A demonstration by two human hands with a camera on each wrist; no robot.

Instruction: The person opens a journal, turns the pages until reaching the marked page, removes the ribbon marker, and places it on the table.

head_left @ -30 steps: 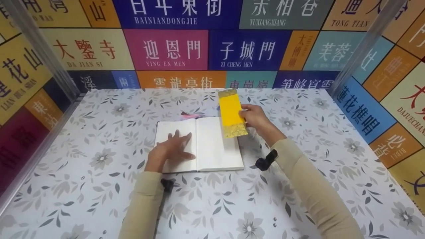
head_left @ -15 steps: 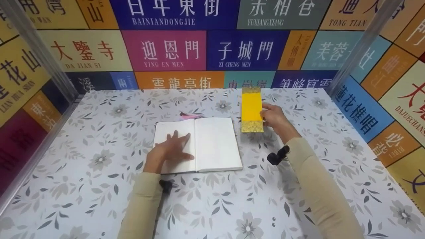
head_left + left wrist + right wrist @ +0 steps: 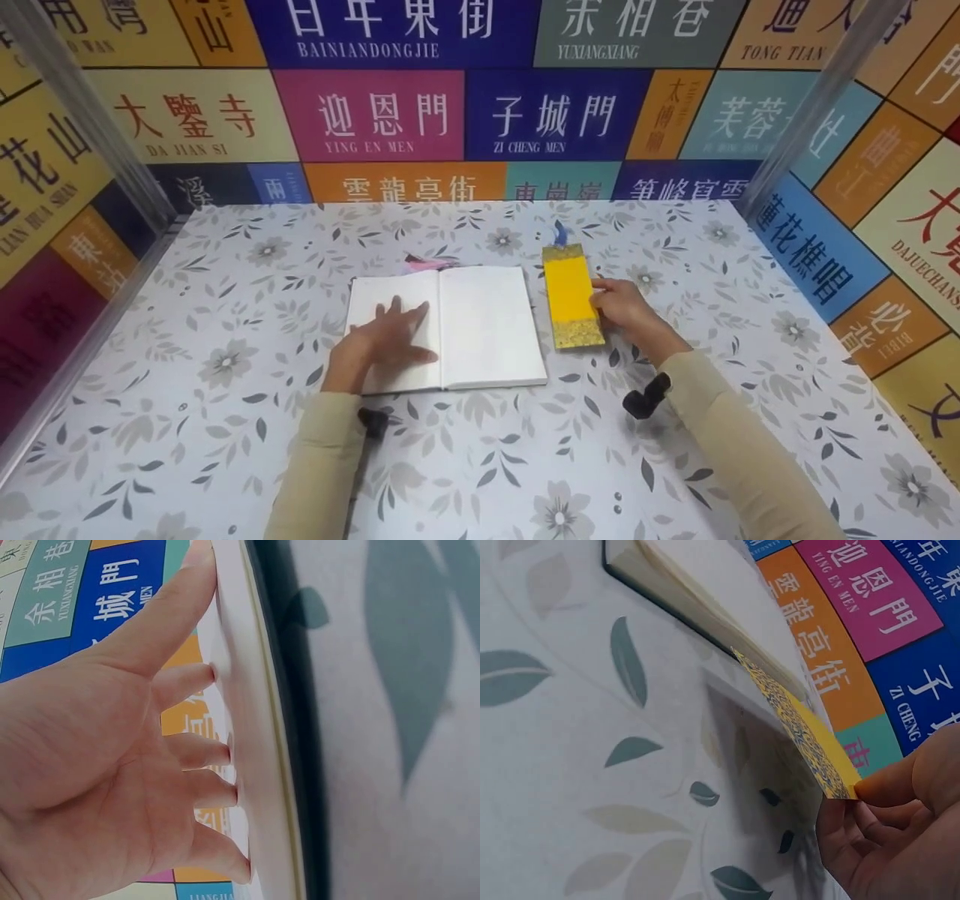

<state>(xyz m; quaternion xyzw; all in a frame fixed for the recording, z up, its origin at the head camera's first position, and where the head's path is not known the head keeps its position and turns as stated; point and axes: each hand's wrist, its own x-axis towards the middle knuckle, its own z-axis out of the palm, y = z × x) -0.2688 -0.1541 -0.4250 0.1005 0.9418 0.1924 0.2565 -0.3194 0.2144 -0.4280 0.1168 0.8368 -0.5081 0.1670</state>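
An open notebook (image 3: 491,330) with blank white pages lies on the table. My left hand (image 3: 390,335) presses on its left page with fingers spread, and the left wrist view shows the fingertips touching the paper. To the right of the notebook is a yellow bookmark (image 3: 572,294) with patterned gold ends and a blue tassel (image 3: 561,235) at its top. My right hand (image 3: 626,307) pinches the bookmark by its right edge between thumb and fingers. In the right wrist view the bookmark (image 3: 806,727) is tilted above the tabletop, casting a shadow.
A pink tassel-like thing (image 3: 426,264) pokes out behind the notebook's top edge. The table wears a white cloth (image 3: 465,465) printed with grey leaves and flowers. Colourful panels with lettering (image 3: 371,116) wall the back and both sides.
My right hand has carried the bookmark from over the right page out to the right, then lowered it toward me beside the notebook. My left hand has stayed on the left page.
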